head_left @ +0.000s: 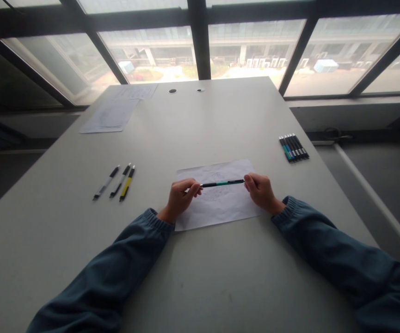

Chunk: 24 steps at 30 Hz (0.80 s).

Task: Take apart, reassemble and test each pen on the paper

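A black pen with a green band [222, 183] lies level between my two hands, above a sheet of paper [220, 212] that bears scribbled marks. My left hand [181, 196] pinches the pen's left end between thumb and fingers. At its other end, by the clip, my right hand [260, 190] grips it the same way. Whether the tip is out is too small to tell. Both wrists rest near the paper's side edges.
Left on the white table [200, 277] are three pens: a yellow pen [127, 183] and two black-and-white ones [106, 183]. A row of several dark pens [293, 148] lies at the right. More papers [111, 111] sit at the far left, before the windows.
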Each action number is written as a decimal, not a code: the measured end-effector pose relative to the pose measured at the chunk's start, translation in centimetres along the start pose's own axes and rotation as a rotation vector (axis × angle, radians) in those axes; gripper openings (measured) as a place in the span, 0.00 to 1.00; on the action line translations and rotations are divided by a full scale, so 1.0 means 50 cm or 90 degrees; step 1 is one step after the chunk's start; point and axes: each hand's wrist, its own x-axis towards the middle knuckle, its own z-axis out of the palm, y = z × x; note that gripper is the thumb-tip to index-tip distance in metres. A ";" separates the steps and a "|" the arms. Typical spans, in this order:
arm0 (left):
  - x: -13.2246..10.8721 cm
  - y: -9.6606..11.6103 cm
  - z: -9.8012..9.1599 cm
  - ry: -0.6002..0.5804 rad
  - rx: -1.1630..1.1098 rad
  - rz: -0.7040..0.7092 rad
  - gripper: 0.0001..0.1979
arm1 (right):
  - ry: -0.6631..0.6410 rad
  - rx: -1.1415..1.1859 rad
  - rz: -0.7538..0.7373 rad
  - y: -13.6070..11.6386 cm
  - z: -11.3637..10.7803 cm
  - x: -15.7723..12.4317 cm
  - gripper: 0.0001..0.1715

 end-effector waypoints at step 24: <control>0.005 0.000 0.007 0.070 0.131 0.071 0.05 | -0.039 0.134 0.040 0.000 0.005 0.008 0.17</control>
